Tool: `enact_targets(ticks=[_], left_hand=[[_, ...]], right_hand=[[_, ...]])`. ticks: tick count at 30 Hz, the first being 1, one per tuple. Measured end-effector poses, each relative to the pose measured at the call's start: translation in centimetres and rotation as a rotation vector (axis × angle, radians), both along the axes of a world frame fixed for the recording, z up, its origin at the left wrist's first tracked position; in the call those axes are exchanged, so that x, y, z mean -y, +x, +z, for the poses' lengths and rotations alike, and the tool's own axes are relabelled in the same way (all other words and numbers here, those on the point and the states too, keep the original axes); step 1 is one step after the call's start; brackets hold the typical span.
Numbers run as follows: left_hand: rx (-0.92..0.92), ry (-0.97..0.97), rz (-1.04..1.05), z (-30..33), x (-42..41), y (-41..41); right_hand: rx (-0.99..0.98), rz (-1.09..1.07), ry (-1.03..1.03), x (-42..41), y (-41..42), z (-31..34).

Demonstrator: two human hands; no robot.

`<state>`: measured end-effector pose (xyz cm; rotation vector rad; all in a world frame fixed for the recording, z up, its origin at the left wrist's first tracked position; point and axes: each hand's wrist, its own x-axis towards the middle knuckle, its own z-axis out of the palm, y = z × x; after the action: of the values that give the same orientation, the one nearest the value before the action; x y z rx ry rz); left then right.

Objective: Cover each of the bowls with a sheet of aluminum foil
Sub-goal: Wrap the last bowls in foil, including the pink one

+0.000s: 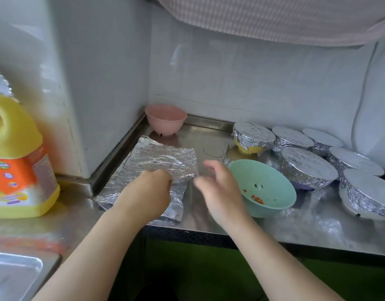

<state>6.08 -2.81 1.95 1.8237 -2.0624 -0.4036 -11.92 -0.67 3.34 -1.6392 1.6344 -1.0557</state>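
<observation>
Pinching the top foil sheet off the stack with your left hand, your right hand hovering loose and blurred beside the uncovered green bowl, pink bowl bare in the corner, wrapped bowls at right

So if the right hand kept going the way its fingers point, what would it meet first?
Probably the foil sheet that the left hand pinches. The right hand is open, fingers pointing up-left toward the sheet's right edge, with the green bowl to its right. The depth is unclear.
</observation>
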Motion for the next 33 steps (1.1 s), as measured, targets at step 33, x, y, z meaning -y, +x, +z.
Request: enact_targets(ticks=[33], left_hand=[[-1.285, 0.089, 0.177, 4.1, -1.3, -6.5]], right_hand=[[0.808, -0.007, 0.223, -1.8, -14.6, 6.0]])
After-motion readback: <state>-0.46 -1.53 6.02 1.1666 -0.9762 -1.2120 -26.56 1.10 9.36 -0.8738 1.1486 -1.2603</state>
